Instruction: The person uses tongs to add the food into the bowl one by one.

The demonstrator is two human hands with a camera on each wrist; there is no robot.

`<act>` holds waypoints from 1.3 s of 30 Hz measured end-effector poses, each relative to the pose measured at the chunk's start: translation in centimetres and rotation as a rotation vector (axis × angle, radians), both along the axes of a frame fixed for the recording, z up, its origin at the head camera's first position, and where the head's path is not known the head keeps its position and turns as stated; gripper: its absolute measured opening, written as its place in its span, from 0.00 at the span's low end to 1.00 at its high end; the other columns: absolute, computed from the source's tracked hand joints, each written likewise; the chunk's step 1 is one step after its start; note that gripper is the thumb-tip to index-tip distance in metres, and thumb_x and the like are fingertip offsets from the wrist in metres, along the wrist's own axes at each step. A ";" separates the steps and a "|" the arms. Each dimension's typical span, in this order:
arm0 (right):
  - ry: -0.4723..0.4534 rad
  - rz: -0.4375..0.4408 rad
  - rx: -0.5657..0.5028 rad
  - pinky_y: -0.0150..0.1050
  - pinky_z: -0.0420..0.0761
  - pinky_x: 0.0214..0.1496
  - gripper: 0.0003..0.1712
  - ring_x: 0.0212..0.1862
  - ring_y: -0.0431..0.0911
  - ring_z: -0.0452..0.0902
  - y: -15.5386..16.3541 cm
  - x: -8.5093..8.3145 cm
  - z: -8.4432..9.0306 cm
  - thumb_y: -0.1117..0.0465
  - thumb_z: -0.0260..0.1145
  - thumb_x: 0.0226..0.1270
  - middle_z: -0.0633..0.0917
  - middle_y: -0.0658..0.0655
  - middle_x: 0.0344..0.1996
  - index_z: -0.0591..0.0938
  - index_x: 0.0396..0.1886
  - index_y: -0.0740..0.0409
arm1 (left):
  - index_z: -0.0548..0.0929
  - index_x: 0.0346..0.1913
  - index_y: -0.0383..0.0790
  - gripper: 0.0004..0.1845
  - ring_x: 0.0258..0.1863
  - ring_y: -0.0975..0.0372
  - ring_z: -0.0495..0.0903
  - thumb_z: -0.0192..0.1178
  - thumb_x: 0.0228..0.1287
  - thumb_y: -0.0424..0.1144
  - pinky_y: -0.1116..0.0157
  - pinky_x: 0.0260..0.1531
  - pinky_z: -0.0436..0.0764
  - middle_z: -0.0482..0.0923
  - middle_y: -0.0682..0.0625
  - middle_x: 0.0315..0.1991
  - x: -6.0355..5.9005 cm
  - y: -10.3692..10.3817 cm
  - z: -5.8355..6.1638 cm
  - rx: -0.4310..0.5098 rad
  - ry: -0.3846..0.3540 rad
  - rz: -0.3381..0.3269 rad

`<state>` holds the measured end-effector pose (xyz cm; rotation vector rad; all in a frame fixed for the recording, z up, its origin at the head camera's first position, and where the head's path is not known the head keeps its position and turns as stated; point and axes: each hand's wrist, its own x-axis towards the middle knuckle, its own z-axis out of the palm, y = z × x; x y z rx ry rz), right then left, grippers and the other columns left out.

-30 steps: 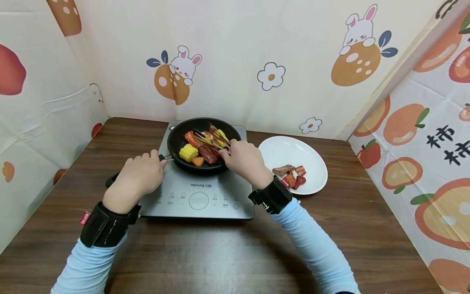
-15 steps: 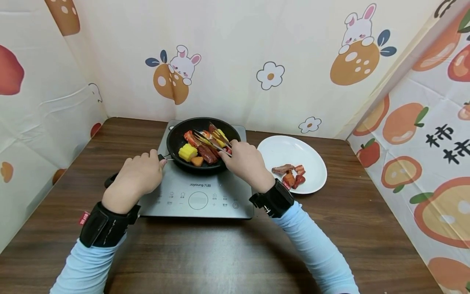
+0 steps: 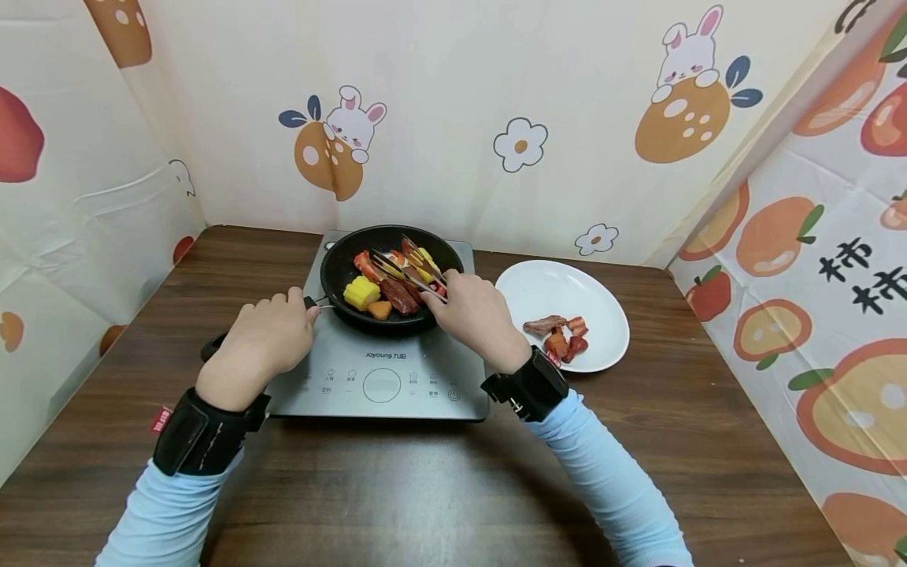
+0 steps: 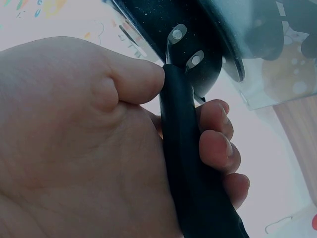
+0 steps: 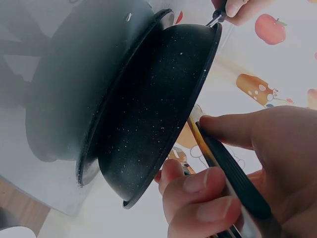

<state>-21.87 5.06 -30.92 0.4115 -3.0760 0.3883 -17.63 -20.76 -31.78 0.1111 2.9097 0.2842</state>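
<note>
A black frying pan [image 3: 342,260] sits on a silver induction cooktop [image 3: 319,398]. My left hand [image 3: 268,337] grips its black handle [image 4: 179,124], thumb on one side and fingers curled round the other. Metal tongs [image 3: 407,272] are in my right hand [image 3: 473,315], pinched between thumb and fingers at the pan's right rim. Their ends reach down among the food. In the pan lie a yellow corn chunk [image 3: 362,292], an orange piece [image 3: 380,309], a dark red meat piece [image 3: 400,297] and a red strip [image 3: 366,265]. The tongs partly cover other pieces, including more yellow.
To the right of the cooktop stands a white oval plate [image 3: 567,283] with several meat and orange pieces [image 3: 558,339] on it. A brown wooden table [image 3: 397,504] carries everything. Printed cloth walls [image 3: 439,94] enclose its back and sides.
The tongs have opened slightly over the food and shifted a little within the pan. My left hand still holds the handle, and the pan stays in place.
</note>
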 end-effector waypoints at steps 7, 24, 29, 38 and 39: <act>0.012 0.015 -0.001 0.41 0.72 0.28 0.27 0.31 0.50 0.79 0.4 0.2 0.1 0.41 0.58 0.77 0.84 0.59 0.32 0.81 0.53 0.61 | 0.68 0.50 0.21 0.23 0.39 0.42 0.76 0.38 0.84 0.44 0.46 0.44 0.72 0.74 0.33 0.38 0.1 0.0 0.2 -0.009 -0.001 -0.011; -0.013 -0.075 -0.043 0.45 0.76 0.32 0.30 0.37 0.51 0.82 3.8 2.2 1.0 0.39 0.57 0.77 0.86 0.56 0.42 0.77 0.64 0.55 | 0.68 0.48 0.22 0.22 0.36 0.44 0.75 0.38 0.84 0.44 0.47 0.41 0.72 0.73 0.35 0.35 0.1 -0.2 0.2 -0.012 0.008 -0.024; 0.020 -0.112 -0.052 0.45 0.71 0.28 0.22 0.32 0.52 0.77 6.2 3.0 1.1 0.40 0.58 0.76 0.82 0.55 0.32 0.80 0.49 0.53 | 0.68 0.49 0.22 0.22 0.36 0.44 0.75 0.38 0.84 0.44 0.47 0.41 0.72 0.73 0.34 0.35 0.1 -0.1 0.2 -0.012 0.007 -0.026; 0.023 -0.160 -0.033 0.48 0.76 0.31 0.26 0.33 0.54 0.82 11.6 4.0 0.7 0.43 0.57 0.78 0.86 0.59 0.35 0.79 0.58 0.60 | 0.68 0.50 0.21 0.23 0.38 0.43 0.76 0.39 0.84 0.44 0.46 0.42 0.72 0.74 0.33 0.38 0.0 -0.1 0.2 -0.010 -0.002 -0.022; 0.020 -0.168 -0.030 0.49 0.76 0.31 0.27 0.34 0.54 0.82 12.2 4.1 0.6 0.42 0.57 0.78 0.86 0.59 0.36 0.79 0.58 0.61 | 0.68 0.49 0.21 0.22 0.37 0.44 0.75 0.38 0.84 0.44 0.46 0.42 0.72 0.74 0.33 0.37 0.0 -0.1 0.2 -0.011 -0.001 -0.023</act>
